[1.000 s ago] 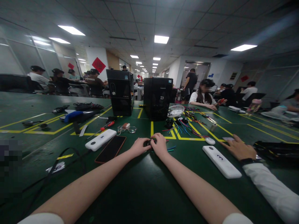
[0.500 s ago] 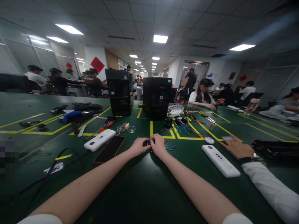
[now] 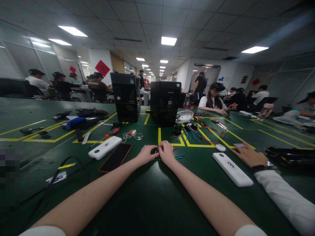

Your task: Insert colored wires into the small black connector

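Note:
My left hand and my right hand meet over the green table, fingers closed around a small dark part with wires. Most of that part is hidden by my fingers, so its exact kind does not show. Blue, green and red wires stick out to the right from under my right hand. To the left of my hands lie a dark phone with an orange edge and a white power bank marked 8.
Two black computer towers stand ahead. A white basket and a bundle of coloured wires lie at right centre. Nearby are a red screwdriver, glasses, and a white power bank marked 3. A co-worker's hand rests at right.
My hands stay in almost the same place, still closed on the small dark part. Far back, a standing person has come further into view between the towers.

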Available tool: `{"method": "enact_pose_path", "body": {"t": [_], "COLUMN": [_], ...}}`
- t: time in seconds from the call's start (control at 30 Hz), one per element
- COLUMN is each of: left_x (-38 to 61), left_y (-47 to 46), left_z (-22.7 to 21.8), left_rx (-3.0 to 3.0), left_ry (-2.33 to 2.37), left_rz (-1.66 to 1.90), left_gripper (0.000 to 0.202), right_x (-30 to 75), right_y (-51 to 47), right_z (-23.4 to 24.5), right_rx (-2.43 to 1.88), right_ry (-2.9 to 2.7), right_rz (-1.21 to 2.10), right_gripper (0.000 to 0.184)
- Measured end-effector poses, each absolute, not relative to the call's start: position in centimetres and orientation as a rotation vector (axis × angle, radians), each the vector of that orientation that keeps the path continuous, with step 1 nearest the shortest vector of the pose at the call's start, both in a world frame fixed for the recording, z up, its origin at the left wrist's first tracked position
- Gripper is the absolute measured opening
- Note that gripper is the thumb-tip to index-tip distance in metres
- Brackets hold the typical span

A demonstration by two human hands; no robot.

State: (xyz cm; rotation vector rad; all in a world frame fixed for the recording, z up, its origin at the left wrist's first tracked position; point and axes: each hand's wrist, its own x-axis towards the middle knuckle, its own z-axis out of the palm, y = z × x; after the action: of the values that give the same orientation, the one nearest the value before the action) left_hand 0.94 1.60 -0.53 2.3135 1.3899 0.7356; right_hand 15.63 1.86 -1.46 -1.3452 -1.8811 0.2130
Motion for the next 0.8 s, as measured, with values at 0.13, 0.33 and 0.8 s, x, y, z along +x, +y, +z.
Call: {"method": "enact_pose_path", "body": {"t": [0.13,0.33,0.8], "left_x": [0.94,1.01,0.97], "left_y": [1.59,1.42,1.58], "left_z": [-0.44,-0.19,-0.26], "left_rx": [2.319,2.317,2.303], "left_ry": [1.388,1.394,1.414], "left_rz": [0.745,0.739,0.706], "left_gripper": [0.037,0.037,0.037], "right_x": [15.57,15.54,15.41], "right_y": [1.92,1.89,2.32], "right_z": [-1.55,-1.62,-2.14], "right_rx": [-1.343,-1.346,-1.355], "right_ry": [-1.863,-1.860,-1.872], "right_rz": [0.213,0.208,0.167], "right_gripper": [0.009,0.010,0.010]}}
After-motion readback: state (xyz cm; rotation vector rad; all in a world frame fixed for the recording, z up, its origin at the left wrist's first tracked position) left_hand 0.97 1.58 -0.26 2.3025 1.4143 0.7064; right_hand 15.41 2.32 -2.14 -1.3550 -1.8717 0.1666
